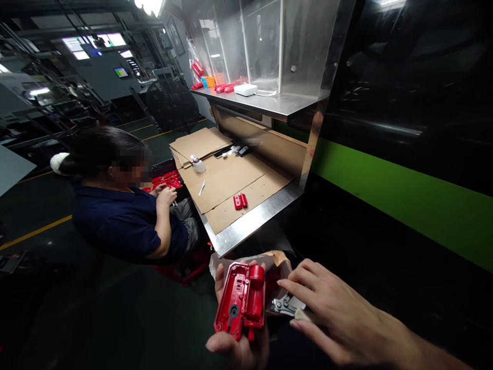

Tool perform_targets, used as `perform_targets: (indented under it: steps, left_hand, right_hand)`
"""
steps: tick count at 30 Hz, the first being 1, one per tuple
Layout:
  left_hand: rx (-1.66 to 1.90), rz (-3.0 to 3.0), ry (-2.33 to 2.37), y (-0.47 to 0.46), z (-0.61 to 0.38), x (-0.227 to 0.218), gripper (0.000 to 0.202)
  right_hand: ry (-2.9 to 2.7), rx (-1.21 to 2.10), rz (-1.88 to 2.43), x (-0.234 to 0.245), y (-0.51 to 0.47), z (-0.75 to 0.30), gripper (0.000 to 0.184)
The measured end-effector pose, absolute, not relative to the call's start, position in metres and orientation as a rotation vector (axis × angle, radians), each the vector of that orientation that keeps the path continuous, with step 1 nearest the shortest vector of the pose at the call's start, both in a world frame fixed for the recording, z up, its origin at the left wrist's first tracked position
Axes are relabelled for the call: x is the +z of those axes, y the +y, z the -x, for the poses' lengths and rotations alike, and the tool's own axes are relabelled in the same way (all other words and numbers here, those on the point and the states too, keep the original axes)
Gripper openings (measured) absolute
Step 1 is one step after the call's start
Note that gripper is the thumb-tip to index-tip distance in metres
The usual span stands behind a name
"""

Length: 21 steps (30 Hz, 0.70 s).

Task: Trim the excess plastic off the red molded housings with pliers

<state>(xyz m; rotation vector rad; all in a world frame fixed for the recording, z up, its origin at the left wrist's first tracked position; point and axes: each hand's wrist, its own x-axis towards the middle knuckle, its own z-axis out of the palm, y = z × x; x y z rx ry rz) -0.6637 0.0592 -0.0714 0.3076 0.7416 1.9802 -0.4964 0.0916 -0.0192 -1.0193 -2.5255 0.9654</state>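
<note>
Left hand [235,336] clamped on red housing [242,301], held upright at bottom centre. Right hand [339,313] fingers spread, closed on nothing, resting over cutters [284,305] just beside the housing.

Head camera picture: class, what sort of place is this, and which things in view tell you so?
Most likely a factory floor for plastic parts. The left hand holds a red moulded part, more red parts lie on a cardboard-covered steel bench, and big machines stand behind a seated co-worker.
</note>
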Motion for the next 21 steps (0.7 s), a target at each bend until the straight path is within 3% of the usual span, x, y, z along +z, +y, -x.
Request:
perform_targets:
  steps: [21]
  left_hand:
    - [1.915, -0.442, 0.682, 0.0578, 0.657, -0.0803, 0.093]
  right_hand:
    - [-2.663, 0.882, 0.998, -0.0131, 0.0929, 0.4973, 0.035]
